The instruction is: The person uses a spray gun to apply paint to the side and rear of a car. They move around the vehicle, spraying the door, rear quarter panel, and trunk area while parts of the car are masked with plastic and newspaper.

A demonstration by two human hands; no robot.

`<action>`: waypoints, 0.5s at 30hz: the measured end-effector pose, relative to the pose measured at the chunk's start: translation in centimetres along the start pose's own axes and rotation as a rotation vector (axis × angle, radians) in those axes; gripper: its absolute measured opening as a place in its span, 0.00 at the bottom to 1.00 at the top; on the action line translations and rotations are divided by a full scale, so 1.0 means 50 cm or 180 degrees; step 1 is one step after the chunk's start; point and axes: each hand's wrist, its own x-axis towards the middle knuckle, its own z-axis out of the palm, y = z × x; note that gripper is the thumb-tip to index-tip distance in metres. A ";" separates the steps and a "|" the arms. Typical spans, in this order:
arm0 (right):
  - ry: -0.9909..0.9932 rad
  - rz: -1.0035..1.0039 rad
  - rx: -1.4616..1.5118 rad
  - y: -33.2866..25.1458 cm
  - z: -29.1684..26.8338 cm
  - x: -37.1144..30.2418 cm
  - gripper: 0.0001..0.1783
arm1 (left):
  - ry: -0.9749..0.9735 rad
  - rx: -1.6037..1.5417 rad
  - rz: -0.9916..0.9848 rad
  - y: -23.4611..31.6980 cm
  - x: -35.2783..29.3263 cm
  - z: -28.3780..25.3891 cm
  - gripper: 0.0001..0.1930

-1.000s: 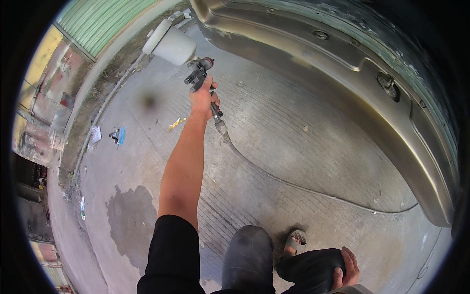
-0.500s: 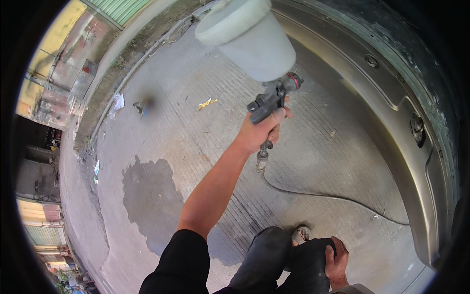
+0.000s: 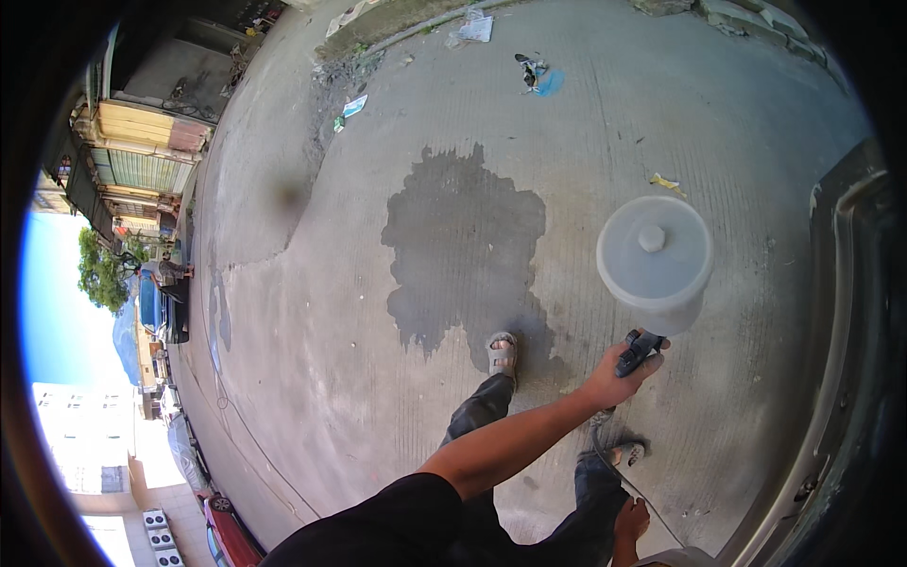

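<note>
My left hand (image 3: 619,376) grips the dark handle of a spray gun (image 3: 641,352), its fingers wrapped round it. On top of the gun sits a translucent white paint cup (image 3: 655,248) with a round lid and a small knob. Below the hand, a thin hose (image 3: 652,510) runs down past my right leg. My right hand (image 3: 631,518) is low beside that leg, its fingers loosely curled with nothing visible in them. Right of the gun stands a bronze-grey vehicle panel (image 3: 817,406), apart from it.
A dark wet patch (image 3: 463,250) spreads over the grooved concrete, my sandalled left foot (image 3: 502,354) at its lower edge. Litter lies farther off: a yellow scrap (image 3: 667,184), a blue-and-black scrap (image 3: 539,76) and a white paper (image 3: 475,28). A red car (image 3: 230,534) stands far left.
My view has swung left, and the vehicle panel has shifted to the right edge. The spray gun is now away from the panel, cup lid facing me. My left foot has come into view.
</note>
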 end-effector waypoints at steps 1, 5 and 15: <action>-0.0085 0.0110 -0.0159 -0.019 0.003 0.005 0.19 | 0.0202 -0.0144 -0.0035 0.020 0.013 -0.054 0.17; -0.0516 0.0329 -0.0885 -0.130 0.017 -0.021 0.16 | 0.0679 -0.0843 -0.0195 0.121 0.095 -0.334 0.18; -0.0456 -0.0700 -0.0665 -0.632 -0.125 0.031 0.21 | 0.2283 -0.1204 0.0886 0.609 0.191 -1.044 0.17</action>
